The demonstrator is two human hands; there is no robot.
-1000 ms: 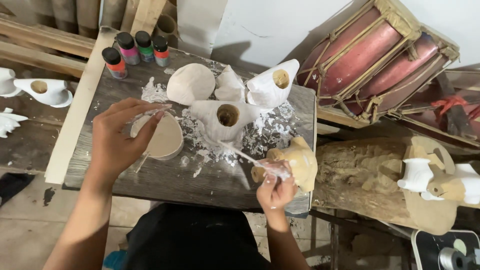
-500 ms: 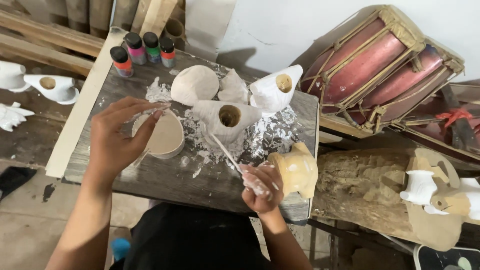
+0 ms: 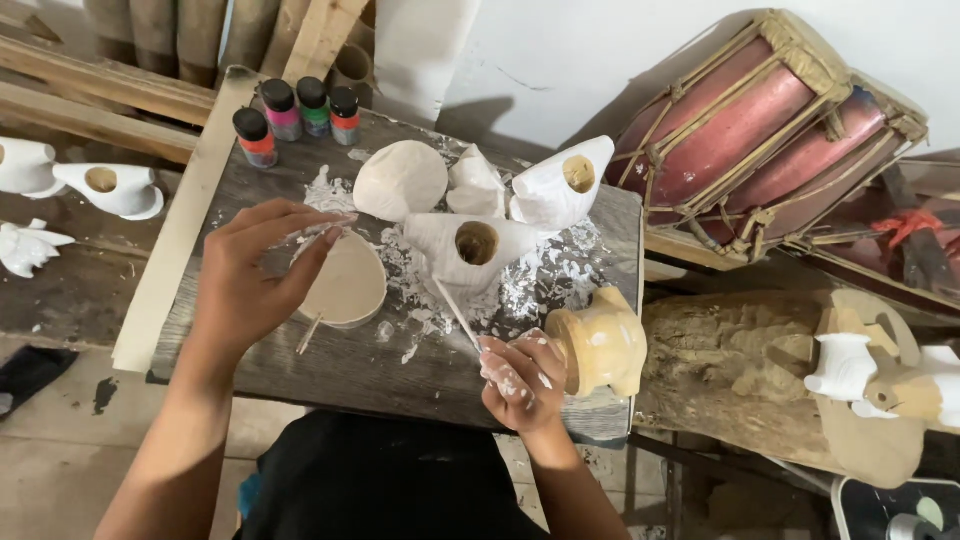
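My left hand (image 3: pixel 250 285) pinches a thin stick (image 3: pixel 308 335) that lies across a tan oval piece (image 3: pixel 350 285) on the paint-spattered wooden board (image 3: pixel 400 370). White paint smears my right hand (image 3: pixel 518 378), which grips a thin white brush (image 3: pixel 455 310). The brush tip points up at a white hollow figure (image 3: pixel 470 245) with a round hole. A tan clay jug-shaped piece (image 3: pixel 600 345) stands just right of my right hand, near the board's front right corner.
Several small paint bottles (image 3: pixel 295 108) stand at the board's back left. More white pieces (image 3: pixel 400 180) lie behind, others (image 3: pixel 105 188) on the bench at left. A red drum (image 3: pixel 760 130), a rough log (image 3: pixel 740 370) and a carved figure (image 3: pixel 870 385) are at right.
My right hand has shifted slightly left, off the tan jug-shaped piece, with the brush now angled toward the white hollow figure. My left hand stays on the oval piece.
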